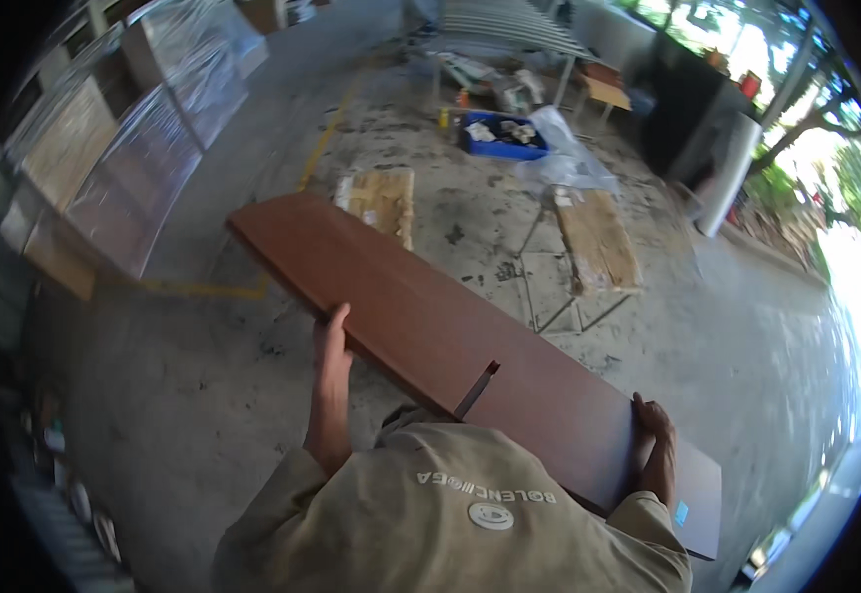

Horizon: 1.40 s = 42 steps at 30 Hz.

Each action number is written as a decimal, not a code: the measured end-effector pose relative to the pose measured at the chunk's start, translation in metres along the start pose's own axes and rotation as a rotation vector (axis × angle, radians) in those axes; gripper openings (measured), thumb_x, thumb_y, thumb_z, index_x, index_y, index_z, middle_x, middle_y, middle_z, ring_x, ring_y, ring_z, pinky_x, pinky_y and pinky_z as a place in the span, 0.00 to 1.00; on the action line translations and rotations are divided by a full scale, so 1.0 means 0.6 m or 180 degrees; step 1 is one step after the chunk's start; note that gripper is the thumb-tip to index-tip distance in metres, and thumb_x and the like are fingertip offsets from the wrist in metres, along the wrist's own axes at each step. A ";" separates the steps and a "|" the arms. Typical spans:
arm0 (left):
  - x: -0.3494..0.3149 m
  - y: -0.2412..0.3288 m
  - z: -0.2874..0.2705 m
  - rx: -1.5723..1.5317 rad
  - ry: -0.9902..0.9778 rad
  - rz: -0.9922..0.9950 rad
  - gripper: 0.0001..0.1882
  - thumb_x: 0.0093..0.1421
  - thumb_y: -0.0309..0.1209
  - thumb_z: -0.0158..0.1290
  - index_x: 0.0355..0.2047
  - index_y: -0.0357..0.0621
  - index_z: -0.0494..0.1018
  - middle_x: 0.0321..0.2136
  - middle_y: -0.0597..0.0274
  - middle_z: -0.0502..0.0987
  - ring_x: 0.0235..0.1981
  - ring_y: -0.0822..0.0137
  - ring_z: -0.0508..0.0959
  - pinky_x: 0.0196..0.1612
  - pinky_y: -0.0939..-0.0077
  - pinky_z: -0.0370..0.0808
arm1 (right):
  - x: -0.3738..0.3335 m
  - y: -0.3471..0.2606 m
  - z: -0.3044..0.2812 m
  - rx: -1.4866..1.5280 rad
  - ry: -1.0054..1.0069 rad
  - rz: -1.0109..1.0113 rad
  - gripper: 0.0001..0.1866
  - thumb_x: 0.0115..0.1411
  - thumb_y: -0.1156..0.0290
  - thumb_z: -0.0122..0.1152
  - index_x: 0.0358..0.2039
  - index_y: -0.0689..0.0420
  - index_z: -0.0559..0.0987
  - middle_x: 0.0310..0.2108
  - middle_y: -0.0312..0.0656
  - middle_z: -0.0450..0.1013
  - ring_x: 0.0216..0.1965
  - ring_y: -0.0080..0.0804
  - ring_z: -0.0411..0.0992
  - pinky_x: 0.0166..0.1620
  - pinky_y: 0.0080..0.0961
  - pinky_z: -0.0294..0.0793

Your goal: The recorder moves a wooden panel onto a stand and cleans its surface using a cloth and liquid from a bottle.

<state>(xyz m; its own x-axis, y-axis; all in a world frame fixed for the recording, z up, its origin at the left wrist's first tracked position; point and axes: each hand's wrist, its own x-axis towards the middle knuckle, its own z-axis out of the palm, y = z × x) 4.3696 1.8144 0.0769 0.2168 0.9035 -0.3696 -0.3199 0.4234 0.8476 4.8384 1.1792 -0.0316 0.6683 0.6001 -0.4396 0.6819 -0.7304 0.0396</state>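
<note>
A long brown wooden board [430, 306] lies slantwise in front of my body, its far left end raised up and away and its other end low at the right. A narrow slot [478, 390] is cut into its near edge, and a small blue sticker [681, 513] marks the right end. My left hand [334, 341] grips the near edge toward the left, thumb on top; its other fingers are mostly hidden. Across the right part lies my right forearm, with my right hand [655, 419] curled at the far edge.
Two low stands with worn tan tops, a left one [383, 203] and a right one [598, 242] on metal legs, stand beyond the board. Farther off are a blue tray [505, 136], plastic sheeting [564, 158] and a slatted metal table [509, 25]. Wrapped panels [139, 158] stand at left.
</note>
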 end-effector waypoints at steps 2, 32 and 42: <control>0.006 -0.005 0.059 0.0022 0.0335 -0.0018 0.36 0.61 0.33 0.62 0.67 0.38 0.60 0.60 0.52 0.71 0.57 0.54 0.74 0.55 0.54 0.75 | 0.107 0.029 -0.070 -0.0249 -0.0136 -0.0458 0.23 0.75 0.59 0.39 0.66 0.53 0.60 0.36 0.66 0.78 0.40 0.62 0.79 0.41 0.55 0.78; 0.489 -0.203 0.453 -0.1020 0.1037 -0.0213 0.31 0.67 0.39 0.57 0.66 0.42 0.63 0.63 0.59 0.70 0.63 0.56 0.70 0.66 0.55 0.68 | 1.144 -0.159 -0.833 0.0281 0.0139 -0.0328 0.32 0.68 0.41 0.50 0.32 0.59 0.85 0.32 0.55 0.81 0.42 0.50 0.79 0.47 0.46 0.75; 0.526 -0.323 0.409 -0.1528 0.1594 -0.0811 0.26 0.66 0.41 0.56 0.61 0.44 0.69 0.55 0.58 0.77 0.56 0.56 0.77 0.58 0.56 0.77 | 1.304 -0.178 -0.743 -0.0231 -0.0866 -0.0308 0.38 0.65 0.31 0.46 0.38 0.57 0.83 0.37 0.52 0.81 0.43 0.52 0.79 0.49 0.48 0.74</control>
<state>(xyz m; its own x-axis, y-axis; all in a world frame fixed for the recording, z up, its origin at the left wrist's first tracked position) 4.7263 2.0014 -0.1107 -0.0721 0.6465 -0.7595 -0.7090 0.5024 0.4949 5.4209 1.8721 0.0201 0.5017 0.5491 -0.6684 0.7645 -0.6430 0.0455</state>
